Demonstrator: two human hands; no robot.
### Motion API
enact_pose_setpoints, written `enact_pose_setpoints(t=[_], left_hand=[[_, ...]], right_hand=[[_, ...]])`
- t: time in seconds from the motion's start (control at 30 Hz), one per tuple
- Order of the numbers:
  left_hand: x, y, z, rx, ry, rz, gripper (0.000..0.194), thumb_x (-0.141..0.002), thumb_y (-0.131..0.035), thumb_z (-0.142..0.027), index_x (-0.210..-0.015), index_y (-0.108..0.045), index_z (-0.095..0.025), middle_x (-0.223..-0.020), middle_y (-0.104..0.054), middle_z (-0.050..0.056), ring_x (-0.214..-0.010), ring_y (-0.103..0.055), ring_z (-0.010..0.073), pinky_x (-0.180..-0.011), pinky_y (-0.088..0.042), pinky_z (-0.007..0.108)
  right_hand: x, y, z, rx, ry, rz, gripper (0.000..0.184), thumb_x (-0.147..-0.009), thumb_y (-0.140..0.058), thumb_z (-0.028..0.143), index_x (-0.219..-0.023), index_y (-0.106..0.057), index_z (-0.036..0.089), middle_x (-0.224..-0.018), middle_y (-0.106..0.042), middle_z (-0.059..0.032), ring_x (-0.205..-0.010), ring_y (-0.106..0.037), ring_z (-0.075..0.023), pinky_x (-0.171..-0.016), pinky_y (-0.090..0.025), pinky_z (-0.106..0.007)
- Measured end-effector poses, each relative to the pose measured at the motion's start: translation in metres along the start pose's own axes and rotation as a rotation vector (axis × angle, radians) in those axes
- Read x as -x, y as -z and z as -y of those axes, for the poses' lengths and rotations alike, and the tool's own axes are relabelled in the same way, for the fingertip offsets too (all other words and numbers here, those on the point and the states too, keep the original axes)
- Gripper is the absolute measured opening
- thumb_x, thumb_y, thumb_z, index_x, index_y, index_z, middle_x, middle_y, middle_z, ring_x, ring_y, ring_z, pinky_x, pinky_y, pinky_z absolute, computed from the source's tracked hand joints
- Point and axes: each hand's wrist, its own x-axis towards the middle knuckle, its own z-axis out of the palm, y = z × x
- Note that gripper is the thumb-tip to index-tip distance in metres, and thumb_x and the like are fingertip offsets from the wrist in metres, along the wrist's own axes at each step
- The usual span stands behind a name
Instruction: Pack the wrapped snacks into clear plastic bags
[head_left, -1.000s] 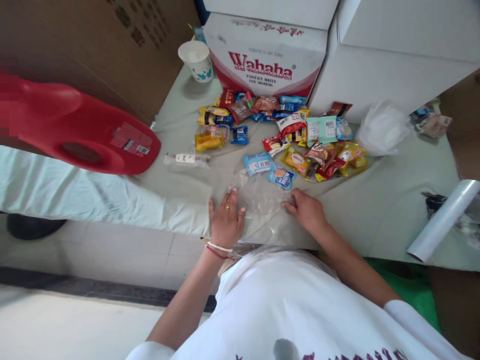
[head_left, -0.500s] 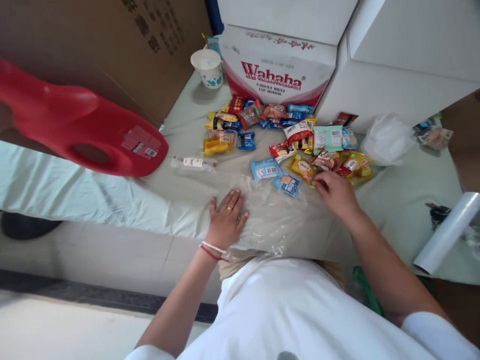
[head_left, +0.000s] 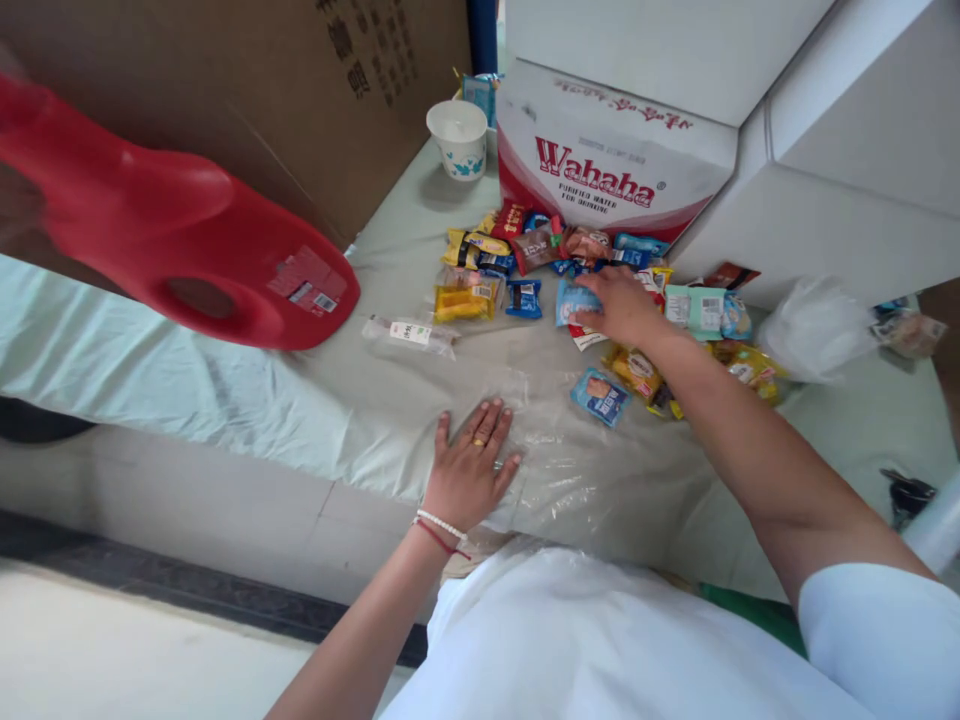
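My left hand point(head_left: 472, 462) lies flat with fingers spread on a clear plastic sheet point(head_left: 585, 470) at the table's near edge. My right hand point(head_left: 619, 305) reaches out over a pile of wrapped snack packets point(head_left: 525, 255) and closes on a light blue packet point(head_left: 571, 300). Another blue packet point(head_left: 601, 395) rests on the sheet's far side. A yellow packet point(head_left: 461, 300) and a dark blue one point(head_left: 523, 297) lie to the left of my right hand.
A red plastic stool point(head_left: 187, 250) lies tipped on the left. A Wahaha carton point(head_left: 607, 160), white boxes point(head_left: 847, 160) and a brown carton point(head_left: 247, 90) line the back. A paper cup point(head_left: 458, 137) stands nearby. A crumpled white bag point(head_left: 814, 325) sits right.
My right hand left the plastic sheet, went forward into the snack pile, and now grips the light blue packet. My left hand stayed flat on the sheet.
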Motion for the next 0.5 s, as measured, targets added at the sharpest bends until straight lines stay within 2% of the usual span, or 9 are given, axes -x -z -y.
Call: enact_pose_setpoints(t=[0.07,0.13,0.2,0.27,0.3,0.37,0.43,0.5], left_hand=[[-0.001,0.001,0.0,0.008,0.006,-0.003,0.06,-0.103,-0.04,-0.046,-0.158,-0.036,-0.021,-0.162,-0.038,0.013,-0.151,-0.038,0.0287,-0.126,-0.001,0.061],[-0.001,0.001,0.0,0.008,0.007,-0.006,0.061,-0.103,-0.042,-0.046,-0.158,-0.035,-0.021,-0.162,-0.039,0.014,-0.15,-0.039,0.0293,-0.126,-0.001,0.061],[-0.002,0.001,0.001,0.0,-0.001,-0.005,0.062,-0.102,-0.043,-0.045,-0.159,-0.033,-0.021,-0.161,-0.04,0.014,-0.149,-0.04,0.0301,-0.126,-0.001,0.062],[-0.002,0.0,0.001,-0.007,-0.01,-0.008,0.063,-0.102,-0.045,-0.044,-0.159,-0.033,-0.021,-0.161,-0.041,0.014,-0.148,-0.041,0.0308,-0.126,-0.003,0.063],[-0.002,0.0,0.001,-0.008,-0.011,-0.011,0.063,-0.102,-0.045,-0.044,-0.159,-0.033,-0.022,-0.161,-0.041,0.014,-0.148,-0.042,0.0308,-0.126,-0.004,0.063],[-0.002,0.001,0.002,-0.004,-0.009,-0.021,0.061,-0.102,-0.045,-0.043,-0.159,-0.035,-0.022,-0.16,-0.042,0.014,-0.148,-0.043,0.0306,-0.126,-0.004,0.062],[-0.003,0.001,0.002,0.003,-0.012,-0.029,0.061,-0.102,-0.046,-0.042,-0.158,-0.036,-0.022,-0.159,-0.043,0.014,-0.147,-0.044,0.0303,-0.126,-0.004,0.061],[-0.003,0.002,0.003,0.013,-0.012,-0.031,0.06,-0.102,-0.046,-0.042,-0.158,-0.037,-0.022,-0.159,-0.043,0.014,-0.147,-0.044,0.0298,-0.127,-0.001,0.06]], right_hand=[[-0.027,0.011,-0.009,-0.017,-0.021,-0.053,0.055,-0.096,-0.056,0.05,-0.138,-0.061,0.015,-0.134,-0.06,-0.0185,-0.121,-0.054,-0.0379,-0.101,-0.044,-0.05],[-0.061,0.016,-0.008,-0.023,0.021,-0.092,0.054,-0.101,-0.046,0.049,-0.141,-0.057,0.015,-0.137,-0.058,-0.0184,-0.127,-0.05,-0.0374,-0.105,-0.04,-0.051],[-0.094,0.012,0.001,0.014,0.074,-0.127,0.062,-0.101,-0.045,0.051,-0.151,-0.046,0.014,-0.145,-0.052,-0.019,-0.136,-0.041,-0.0379,-0.112,-0.033,-0.055],[-0.116,0.002,0.012,0.076,0.086,-0.12,0.073,-0.098,-0.051,0.053,-0.156,-0.036,0.011,-0.148,-0.049,-0.0213,-0.14,-0.035,-0.0391,-0.114,-0.026,-0.057],[-0.119,-0.004,0.018,0.111,0.072,-0.102,0.074,-0.097,-0.054,0.052,-0.155,-0.037,0.009,-0.146,-0.05,-0.0227,-0.139,-0.036,-0.0399,-0.114,-0.026,-0.057],[-0.111,-0.016,0.027,0.172,0.037,-0.068,0.063,-0.097,-0.057,0.044,-0.146,-0.047,0.007,-0.137,-0.056,-0.0239,-0.132,-0.042,-0.0404,-0.109,-0.031,-0.055],[-0.086,-0.026,0.031,0.205,0.07,-0.029,0.044,-0.097,-0.055,0.034,-0.133,-0.058,0.008,-0.127,-0.061,-0.0227,-0.125,-0.047,-0.0391,-0.103,-0.036,-0.051],[-0.054,-0.03,0.029,0.207,0.145,0.035,0.035,-0.098,-0.053,0.028,-0.126,-0.063,0.009,-0.118,-0.065,-0.0211,-0.122,-0.049,-0.0374,-0.102,-0.037,-0.049]])
